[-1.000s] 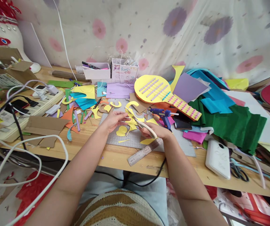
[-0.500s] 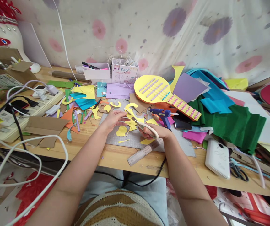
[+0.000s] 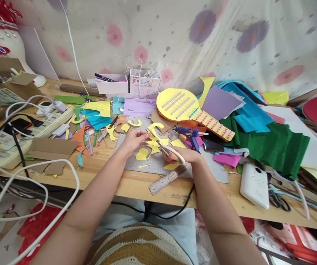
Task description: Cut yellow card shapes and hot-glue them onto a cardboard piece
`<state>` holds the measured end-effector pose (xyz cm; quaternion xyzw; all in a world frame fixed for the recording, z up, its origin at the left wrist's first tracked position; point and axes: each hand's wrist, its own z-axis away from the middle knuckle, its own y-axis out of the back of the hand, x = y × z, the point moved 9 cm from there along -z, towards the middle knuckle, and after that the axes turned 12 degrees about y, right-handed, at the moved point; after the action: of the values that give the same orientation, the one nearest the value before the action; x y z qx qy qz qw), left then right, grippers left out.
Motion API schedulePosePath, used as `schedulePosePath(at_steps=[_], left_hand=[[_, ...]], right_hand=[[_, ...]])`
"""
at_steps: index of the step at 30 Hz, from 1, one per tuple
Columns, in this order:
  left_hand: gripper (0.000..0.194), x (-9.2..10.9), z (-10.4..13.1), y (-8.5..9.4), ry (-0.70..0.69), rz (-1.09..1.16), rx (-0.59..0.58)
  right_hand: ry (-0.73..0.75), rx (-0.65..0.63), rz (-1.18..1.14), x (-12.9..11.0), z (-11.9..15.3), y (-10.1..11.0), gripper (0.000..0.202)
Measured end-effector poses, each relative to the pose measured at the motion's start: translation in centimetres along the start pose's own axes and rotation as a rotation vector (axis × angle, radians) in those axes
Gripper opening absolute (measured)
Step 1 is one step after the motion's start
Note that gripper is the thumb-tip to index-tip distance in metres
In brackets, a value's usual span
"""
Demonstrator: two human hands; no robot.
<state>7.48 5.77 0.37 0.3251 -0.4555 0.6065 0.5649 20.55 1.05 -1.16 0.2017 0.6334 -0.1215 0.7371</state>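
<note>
My right hand [image 3: 172,156] is wrapped round the handles of white-handled scissors [image 3: 177,154], their blades pointing up and left toward my other hand. The fingers of my left hand [image 3: 136,140] are pinched together beside the blade tips; what they hold is too small to make out. Yellow paper pieces [image 3: 142,154] lie on the grey cutting mat [image 3: 132,164] under and around both hands. A metal ruler [image 3: 165,181] rests across the mat's front edge. Behind my right hand are a blue glue gun [image 3: 194,141] and a yellow paper guitar shape [image 3: 175,104].
A power strip [image 3: 41,125] with cables and cardboard [image 3: 52,148] lie at the left. White pen boxes [image 3: 112,87] stand at the back. Green crepe paper [image 3: 277,147], a white power bank [image 3: 255,186] and black scissors [image 3: 280,200] are at the right.
The fingers of my left hand, spread apart before, have come together in a pinch. The scissors in my right hand have barely moved. The whole view has shifted slightly.
</note>
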Motion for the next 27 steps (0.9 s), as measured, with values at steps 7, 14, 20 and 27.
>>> schedulePosePath(at_steps=[7, 14, 20, 27], left_hand=[[0.032, -0.1, 0.0, -0.1, 0.017, 0.026, -0.021], [0.028, -0.4, 0.0, -0.1, 0.062, 0.062, -0.012], [0.022, -0.9, -0.2, -0.2, 0.096, 0.107, -0.033], [0.018, -1.4, -0.3, -0.2, 0.141, 0.138, -0.045]], right_hand=[[-0.015, 0.076, 0.025, 0.1, 0.2, 0.7, 0.060], [-0.014, 0.099, 0.025, 0.7, 0.2, 1.1, 0.061], [0.018, 0.102, 0.063, 0.7, 0.2, 1.3, 0.058], [0.003, 0.106, 0.102, 0.5, 0.2, 1.4, 0.059]])
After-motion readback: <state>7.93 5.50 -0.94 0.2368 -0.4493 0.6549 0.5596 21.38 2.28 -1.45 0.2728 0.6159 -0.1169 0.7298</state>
